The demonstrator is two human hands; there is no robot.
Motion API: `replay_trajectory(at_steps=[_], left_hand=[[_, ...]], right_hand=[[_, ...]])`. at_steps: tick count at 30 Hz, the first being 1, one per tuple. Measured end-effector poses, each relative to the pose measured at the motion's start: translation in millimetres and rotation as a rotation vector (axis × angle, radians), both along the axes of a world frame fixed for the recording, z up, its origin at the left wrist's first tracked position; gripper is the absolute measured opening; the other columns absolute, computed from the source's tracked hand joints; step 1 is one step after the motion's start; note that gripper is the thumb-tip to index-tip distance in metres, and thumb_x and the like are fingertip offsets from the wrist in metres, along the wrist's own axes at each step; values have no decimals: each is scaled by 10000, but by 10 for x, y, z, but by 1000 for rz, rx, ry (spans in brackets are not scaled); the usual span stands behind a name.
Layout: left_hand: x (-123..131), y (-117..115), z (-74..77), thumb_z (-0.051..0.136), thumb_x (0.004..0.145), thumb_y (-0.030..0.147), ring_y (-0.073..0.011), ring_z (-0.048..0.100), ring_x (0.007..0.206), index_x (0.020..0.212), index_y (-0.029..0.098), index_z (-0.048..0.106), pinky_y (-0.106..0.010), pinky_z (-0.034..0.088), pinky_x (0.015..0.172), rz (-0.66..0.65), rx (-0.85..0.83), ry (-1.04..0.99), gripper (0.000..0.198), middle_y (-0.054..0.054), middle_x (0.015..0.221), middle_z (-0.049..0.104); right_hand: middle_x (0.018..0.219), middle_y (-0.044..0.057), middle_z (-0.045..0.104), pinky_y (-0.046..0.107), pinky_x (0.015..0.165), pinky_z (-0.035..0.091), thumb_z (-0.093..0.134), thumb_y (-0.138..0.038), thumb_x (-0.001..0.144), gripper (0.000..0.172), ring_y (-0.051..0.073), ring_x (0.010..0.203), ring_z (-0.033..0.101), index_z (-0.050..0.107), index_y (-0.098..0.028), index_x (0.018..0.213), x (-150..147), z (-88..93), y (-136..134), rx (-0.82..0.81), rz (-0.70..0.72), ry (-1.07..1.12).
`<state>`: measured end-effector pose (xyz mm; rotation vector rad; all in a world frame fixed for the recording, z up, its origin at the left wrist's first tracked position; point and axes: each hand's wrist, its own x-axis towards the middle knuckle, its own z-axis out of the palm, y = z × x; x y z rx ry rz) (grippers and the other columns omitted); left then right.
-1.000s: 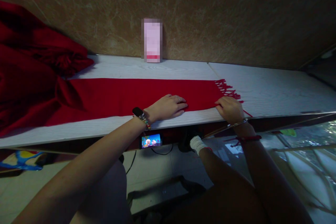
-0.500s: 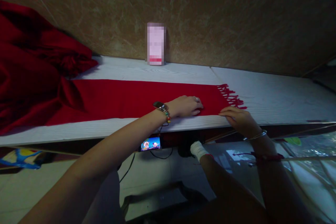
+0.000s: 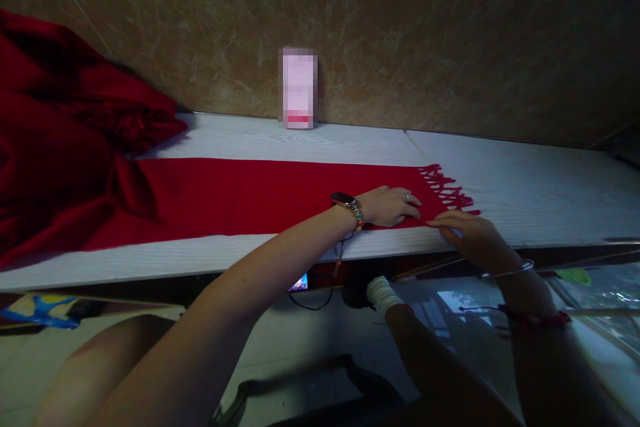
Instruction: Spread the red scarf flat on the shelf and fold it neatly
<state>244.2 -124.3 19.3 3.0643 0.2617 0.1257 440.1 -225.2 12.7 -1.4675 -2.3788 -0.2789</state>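
Observation:
A red scarf [image 3: 260, 195] lies stretched lengthwise along a white wood-grain counter [image 3: 540, 180], with its fringe [image 3: 447, 190] spread at the right end. My left hand [image 3: 391, 205] rests palm down on the scarf near that end, its fingers extended and a ring on one of them. Close beside it, my right hand [image 3: 473, 232] pinches the scarf's front edge just short of the fringe, between thumb and fingertips. The left end of the scarf runs into a large heap of red fabric [image 3: 55, 113].
A phone-like pink object [image 3: 299, 88], blurred out, leans against the brown marbled wall [image 3: 450, 33]. Below the counter's front edge are a partly hidden lit screen [image 3: 300, 282] with a cable, a blue and yellow packet [image 3: 43, 312], and my legs.
My left hand has slid right along the scarf toward the fringe. My right hand stays at the scarf's edge corner. My left forearm now covers most of the lit screen.

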Motion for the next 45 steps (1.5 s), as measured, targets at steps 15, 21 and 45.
replay_trajectory(at_steps=[15,21,45], left_hand=[[-70,151,-126,323,884,542,-302,203,1374,1388,269,364,-562,200,1068,316,-107,28,575,-48,1498,285],[-94,66,-39,334,928,437,-262,258,1357,1344,199,435,-520,233,1068,215,-46,-25,490,-87,1467,345],[-151,-1,-30,264,879,586,-241,112,1407,1424,297,273,-525,93,1117,264,-166,140,617,10,1533,151]], right_hand=[[822,55,716,365,653,540,458,-177,771,226,219,747,666,665,-225,849,234,-118,-25,60,-137,37],[855,69,708,387,711,533,457,-158,771,238,228,787,657,664,-228,865,282,-148,-21,124,-162,-31],[761,59,705,303,647,502,378,-98,738,295,191,688,648,653,-205,739,84,-4,-44,-55,-279,-198]])
